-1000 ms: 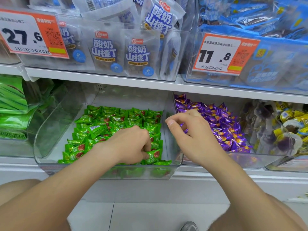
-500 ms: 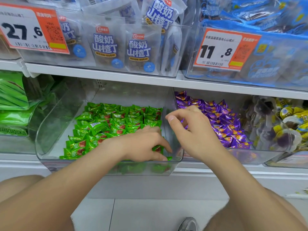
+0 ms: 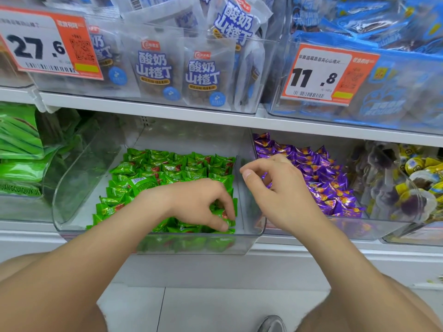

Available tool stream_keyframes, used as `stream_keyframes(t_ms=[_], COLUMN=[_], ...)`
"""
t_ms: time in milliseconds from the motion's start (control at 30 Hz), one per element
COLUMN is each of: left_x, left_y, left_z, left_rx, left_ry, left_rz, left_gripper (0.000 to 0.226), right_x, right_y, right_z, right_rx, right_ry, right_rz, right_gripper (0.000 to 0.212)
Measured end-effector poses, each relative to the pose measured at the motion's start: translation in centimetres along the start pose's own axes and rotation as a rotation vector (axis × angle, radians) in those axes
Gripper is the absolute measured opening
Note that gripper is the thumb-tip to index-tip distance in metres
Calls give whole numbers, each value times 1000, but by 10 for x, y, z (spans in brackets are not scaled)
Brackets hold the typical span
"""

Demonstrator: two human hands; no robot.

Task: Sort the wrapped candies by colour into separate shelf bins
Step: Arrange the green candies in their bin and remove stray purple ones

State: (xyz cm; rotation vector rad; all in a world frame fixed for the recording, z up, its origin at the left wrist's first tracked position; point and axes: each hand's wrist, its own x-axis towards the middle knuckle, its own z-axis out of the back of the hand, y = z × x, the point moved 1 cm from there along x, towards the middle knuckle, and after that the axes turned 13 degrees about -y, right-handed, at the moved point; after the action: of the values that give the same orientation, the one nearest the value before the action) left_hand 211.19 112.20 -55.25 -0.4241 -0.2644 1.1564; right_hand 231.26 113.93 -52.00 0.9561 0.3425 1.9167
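A clear bin (image 3: 72, 188) on the lower shelf holds several green wrapped candies (image 3: 172, 168). My left hand (image 3: 199, 202) is inside it at the front right corner, its thumb and fingertips pinching a green candy (image 3: 226, 215). The neighbouring clear bin (image 3: 383, 226) holds several purple wrapped candies (image 3: 323, 178). Above the wall between the two bins hovers my right hand (image 3: 280, 195), fingers curled and thumb pointing left. Purple wrapper shows under those fingers; I cannot tell whether it is held or lies in the bin behind.
Further right stands a bin of yellow and dark jelly cups (image 3: 412, 183); to the left, green snack bags (image 3: 19, 144). The upper shelf (image 3: 167, 111) overhangs the bins and carries packet bins with price tags (image 3: 45, 44) (image 3: 328, 75). A tiled floor lies below.
My left hand's fingers, pressed flat on the green candies half a second ago, have curled onto a candy at the bin's front right. My right hand has stayed put.
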Motion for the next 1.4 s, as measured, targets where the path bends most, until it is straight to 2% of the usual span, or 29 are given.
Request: stream_keyframes(t_ms=[133,233,333,433,600,867,933,1033,1100,1267,1400], left_x=[-7,-8,-7,-6,-3,-5,-9,-12,-11,-3,3], left_y=[14,10,8,9,5,7,11,19,22,17,16], left_z=[3,-4,-11,-15,-14,-6,1,5,1,-20,-18], left_rx=[-85,-4,95,92,137,2,-45,32,134,210,239], left_ry=[-148,-163,-192,-226,-264,-127,-162,-333,-385,-269,-268], left_rz=[93,54,12,39,49,13,38,95,95,26,36], left_gripper=[30,27,28,21,19,16,19,20,19,27,28], right_x=[0,-1,-5,-8,-8,-7,-5,-4,-3,-2,-4], right_y=[-1,-2,4,9,10,9,10,10,7,0,0], right_z=[-1,-4,-7,-11,-14,-13,-11,-6,-3,-5,-9], right_rx=[-26,-212,-387,-403,-259,-190,-177,-141,-93,-74,-77], right_ry=[-4,-18,82,157,150,100,44,-106,-171,-153,-164], right_rz=[13,154,298,341,279,240,224,205,130,-138,-162], right_gripper=[18,21,18,13,16,15,17,22,25,28,23])
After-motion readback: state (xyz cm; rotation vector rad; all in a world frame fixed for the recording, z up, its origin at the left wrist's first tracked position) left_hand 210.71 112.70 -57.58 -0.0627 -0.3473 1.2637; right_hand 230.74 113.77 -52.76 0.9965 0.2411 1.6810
